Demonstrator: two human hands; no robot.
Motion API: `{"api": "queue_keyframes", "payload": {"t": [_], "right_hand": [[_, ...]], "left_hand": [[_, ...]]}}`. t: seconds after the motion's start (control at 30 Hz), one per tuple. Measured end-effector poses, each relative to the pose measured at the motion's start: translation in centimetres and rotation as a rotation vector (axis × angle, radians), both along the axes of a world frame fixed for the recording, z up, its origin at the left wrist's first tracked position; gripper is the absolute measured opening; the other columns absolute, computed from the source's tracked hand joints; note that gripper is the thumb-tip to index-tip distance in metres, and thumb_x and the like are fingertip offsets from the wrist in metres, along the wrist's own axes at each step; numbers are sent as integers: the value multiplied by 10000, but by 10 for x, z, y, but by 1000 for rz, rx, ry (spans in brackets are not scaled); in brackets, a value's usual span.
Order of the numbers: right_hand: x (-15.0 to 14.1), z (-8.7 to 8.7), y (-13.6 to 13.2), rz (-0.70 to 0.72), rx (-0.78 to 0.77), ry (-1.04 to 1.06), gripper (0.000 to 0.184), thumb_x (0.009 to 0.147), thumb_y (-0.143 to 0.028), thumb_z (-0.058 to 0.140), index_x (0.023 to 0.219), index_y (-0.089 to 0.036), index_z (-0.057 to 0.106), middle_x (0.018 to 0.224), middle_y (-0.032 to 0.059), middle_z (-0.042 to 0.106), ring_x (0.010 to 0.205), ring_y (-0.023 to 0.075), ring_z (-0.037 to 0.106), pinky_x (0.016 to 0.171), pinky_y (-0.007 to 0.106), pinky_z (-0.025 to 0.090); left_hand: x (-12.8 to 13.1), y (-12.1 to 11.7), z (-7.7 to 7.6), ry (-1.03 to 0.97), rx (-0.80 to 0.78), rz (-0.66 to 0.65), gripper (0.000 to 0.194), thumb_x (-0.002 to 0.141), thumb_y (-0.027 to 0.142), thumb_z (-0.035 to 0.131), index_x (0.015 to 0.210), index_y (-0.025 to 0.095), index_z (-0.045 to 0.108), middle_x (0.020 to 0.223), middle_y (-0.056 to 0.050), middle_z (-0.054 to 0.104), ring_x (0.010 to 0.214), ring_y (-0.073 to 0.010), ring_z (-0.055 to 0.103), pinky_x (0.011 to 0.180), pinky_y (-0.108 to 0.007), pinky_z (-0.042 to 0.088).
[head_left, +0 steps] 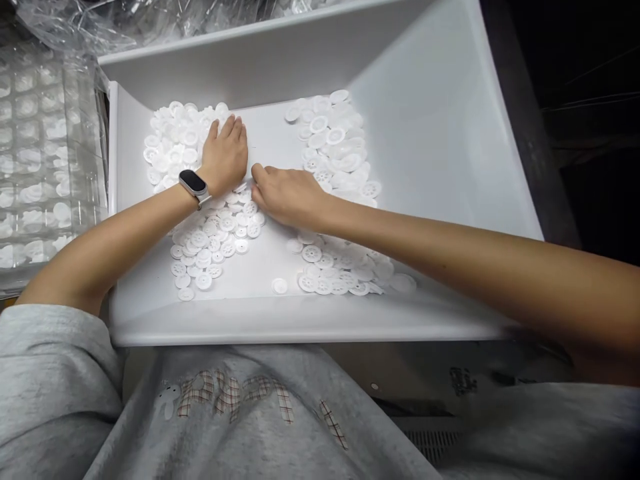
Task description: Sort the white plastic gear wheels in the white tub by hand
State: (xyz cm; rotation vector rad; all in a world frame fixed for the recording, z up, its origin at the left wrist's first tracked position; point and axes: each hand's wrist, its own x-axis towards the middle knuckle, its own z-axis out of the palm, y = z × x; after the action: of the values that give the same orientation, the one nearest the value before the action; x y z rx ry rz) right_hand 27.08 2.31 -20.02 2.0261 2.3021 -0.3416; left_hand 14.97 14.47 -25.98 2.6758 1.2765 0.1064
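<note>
A large white tray (440, 127) holds many small white plastic wheels in several piles. My left hand (226, 152), with a fitness band (194, 183) on the wrist, lies against the right edge of the upper left pile (173, 137), fingers stretched out. Just right of it, my right hand (290, 195) has its fingers curled in over the tray floor; its fingertips are near a few small wheels (253, 220), and whatever they hold is hidden. Below my left wrist spreads a looser group of wheels (203, 257). Another pile of wheels (345, 143) extends beyond and below my right forearm.
Left of the tray stand clear plastic compartment packs (33, 160) with white parts inside. Crumpled clear plastic film (125, 23) lies behind the tray's far wall. One wheel (279, 286) lies apart near the front wall. A dark area borders the tray's right side.
</note>
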Motion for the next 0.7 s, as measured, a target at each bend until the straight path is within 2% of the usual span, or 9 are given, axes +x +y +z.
{"api": "queue_keyframes", "payload": {"t": [0.17, 0.33, 0.53, 0.7], "right_hand": [[-23, -5, -16, 28, 20, 108, 338, 1053, -371, 449, 1283, -146, 553, 1057, 66, 647, 824, 151, 626, 772, 348, 556], [-37, -23, -20, 76, 132, 267, 286, 1001, -382, 560, 1164, -151, 600, 1138, 71, 620, 983, 181, 611, 859, 371, 540], [-51, -45, -16, -35, 299, 461, 234, 985, -343, 590, 1115, -149, 611, 1161, 73, 610, 1052, 196, 596, 926, 403, 529], [-58, -54, -12, -52, 380, 583, 229, 976, -343, 606, 1096, -148, 615, 1148, 70, 614, 1053, 196, 597, 936, 411, 530]], "left_hand": [[-15, -5, 4, -32, 43, -13, 674, 937, 287, 160, 1528, 83, 412, 1628, -112, 401, 1551, -247, 275, 1292, -489, 93], [-16, -9, 9, -41, 99, -27, 632, 910, 205, 242, 1470, 33, 480, 1570, -200, 460, 1511, -289, 370, 1266, -545, 176], [-14, -8, 11, -27, 153, -58, 592, 931, 200, 256, 1442, 33, 505, 1532, -211, 504, 1481, -297, 419, 1252, -558, 214], [-11, -5, 18, 13, 168, -87, 555, 926, 181, 265, 1372, 49, 568, 1448, -214, 579, 1424, -308, 473, 1244, -564, 217]]}}
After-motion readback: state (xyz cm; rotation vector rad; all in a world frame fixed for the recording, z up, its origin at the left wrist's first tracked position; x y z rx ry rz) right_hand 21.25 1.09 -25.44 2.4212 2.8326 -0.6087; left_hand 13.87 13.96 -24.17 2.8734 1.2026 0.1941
